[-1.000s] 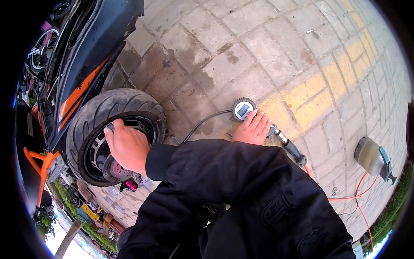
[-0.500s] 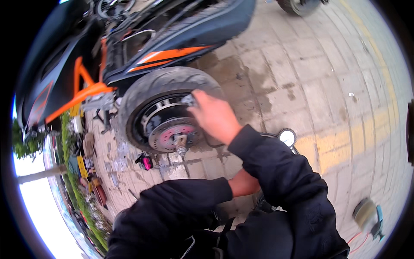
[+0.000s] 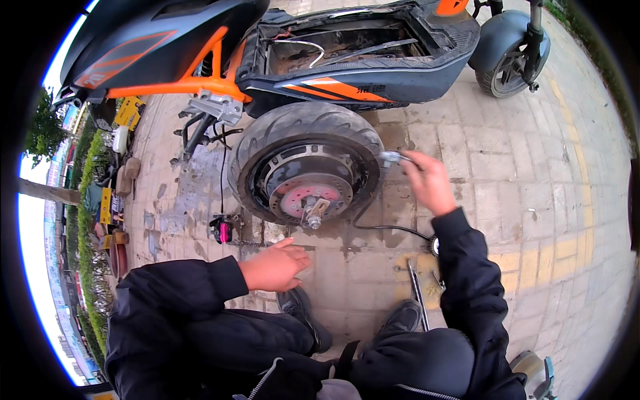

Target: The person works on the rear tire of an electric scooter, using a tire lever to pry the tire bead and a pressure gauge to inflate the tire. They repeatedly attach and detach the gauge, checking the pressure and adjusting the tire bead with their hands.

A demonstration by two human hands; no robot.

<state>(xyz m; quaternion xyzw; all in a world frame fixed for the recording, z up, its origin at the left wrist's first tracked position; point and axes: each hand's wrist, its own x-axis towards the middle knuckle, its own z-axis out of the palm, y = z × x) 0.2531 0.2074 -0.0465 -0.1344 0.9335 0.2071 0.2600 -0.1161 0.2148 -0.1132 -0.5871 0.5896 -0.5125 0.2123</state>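
A motor scooter wheel (image 3: pixel 303 120) with a black tire, hub motor and pinkish brake disc (image 3: pixel 313 200) leans beside the scooter, its axle facing me. At its right edge, my right hand (image 3: pixel 432 187) grips the metal air chuck (image 3: pixel 389 157) of an inflator hose. A black hose (image 3: pixel 393 227) runs from there to a round gauge (image 3: pixel 436 245), partly hidden by my right sleeve. Whether the chuck sits on a valve, I cannot tell. My left hand (image 3: pixel 277 265) hovers below the wheel with its fingers stretched out, holding nothing.
The dark grey and orange scooter (image 3: pixel 427 77) stands behind the wheel, its footboard compartment uncovered. A pink brake caliper (image 3: pixel 223 230) lies on the paving at left, on a cable. A long metal bar (image 3: pixel 417 293) lies by my right shoe (image 3: pixel 403 317). A hedge borders the left.
My right hand has moved right with the chuck, from over the wheel to its right edge. My left hand has come out from under the right arm. The view has shifted, showing more of the scooter.
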